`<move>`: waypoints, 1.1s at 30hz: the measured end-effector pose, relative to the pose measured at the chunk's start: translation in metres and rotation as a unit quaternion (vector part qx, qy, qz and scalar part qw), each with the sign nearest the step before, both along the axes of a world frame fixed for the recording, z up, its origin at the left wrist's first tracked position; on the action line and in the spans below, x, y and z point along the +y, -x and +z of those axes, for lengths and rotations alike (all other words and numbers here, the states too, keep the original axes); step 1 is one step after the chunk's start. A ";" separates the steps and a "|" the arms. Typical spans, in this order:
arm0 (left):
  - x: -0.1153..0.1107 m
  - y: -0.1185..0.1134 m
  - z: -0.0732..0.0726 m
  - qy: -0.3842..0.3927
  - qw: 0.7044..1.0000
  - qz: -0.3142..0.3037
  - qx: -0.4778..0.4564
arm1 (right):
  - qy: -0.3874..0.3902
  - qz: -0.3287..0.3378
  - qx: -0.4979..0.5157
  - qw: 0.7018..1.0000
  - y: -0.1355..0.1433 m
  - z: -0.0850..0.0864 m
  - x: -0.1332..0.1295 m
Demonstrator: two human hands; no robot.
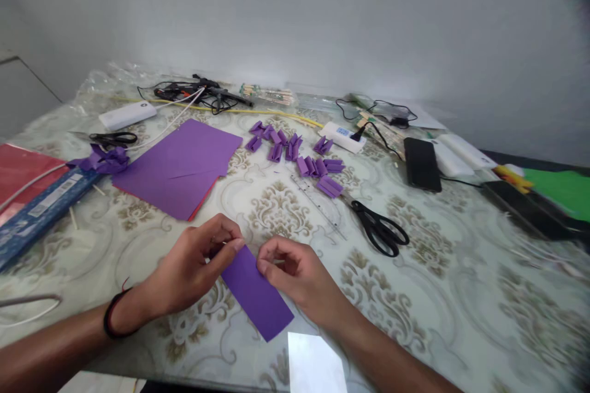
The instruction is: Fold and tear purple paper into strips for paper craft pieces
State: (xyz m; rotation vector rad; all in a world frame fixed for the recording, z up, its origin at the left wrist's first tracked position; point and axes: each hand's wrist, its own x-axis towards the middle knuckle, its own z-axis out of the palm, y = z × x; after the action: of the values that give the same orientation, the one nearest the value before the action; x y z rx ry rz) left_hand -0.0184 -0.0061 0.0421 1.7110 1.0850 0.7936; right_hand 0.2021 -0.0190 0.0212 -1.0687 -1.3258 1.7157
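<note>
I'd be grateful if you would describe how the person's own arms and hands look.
Both forearms are sleeveless where visible, and neither grip wears a glove. The left grip has a black band at its wrist, with a thin red thread end; the right grip shows no wristband.

cut off | blue box [50,212], left edge | green sheet [560,190], right edge
</note>
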 end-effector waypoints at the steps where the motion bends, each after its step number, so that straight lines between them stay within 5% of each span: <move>1: 0.001 0.000 -0.001 0.018 1.000 -0.008 -0.003 | 0.005 0.002 -0.001 1.000 0.000 0.000 0.000; 5: 0.005 0.000 0.000 0.064 0.996 -0.049 0.024 | 0.009 0.006 -0.011 1.000 0.001 0.003 -0.001; 10: 0.005 -0.001 0.004 0.031 0.994 -0.063 0.081 | 0.010 0.009 -0.022 1.000 0.003 0.006 0.000; 24: 0.029 0.028 0.016 -0.037 0.997 0.057 0.032 | -0.005 -0.010 -0.010 1.000 -0.009 0.003 0.008; 33: 0.041 0.041 0.011 -0.054 0.989 0.139 0.003 | -0.032 -0.041 0.001 0.999 -0.025 0.004 0.019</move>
State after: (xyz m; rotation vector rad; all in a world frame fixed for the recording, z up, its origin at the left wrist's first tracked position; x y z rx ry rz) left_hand -0.0595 0.0353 0.0533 1.6724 1.3242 1.0388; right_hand 0.2274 0.0000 0.0251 -1.0691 -1.3089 1.6042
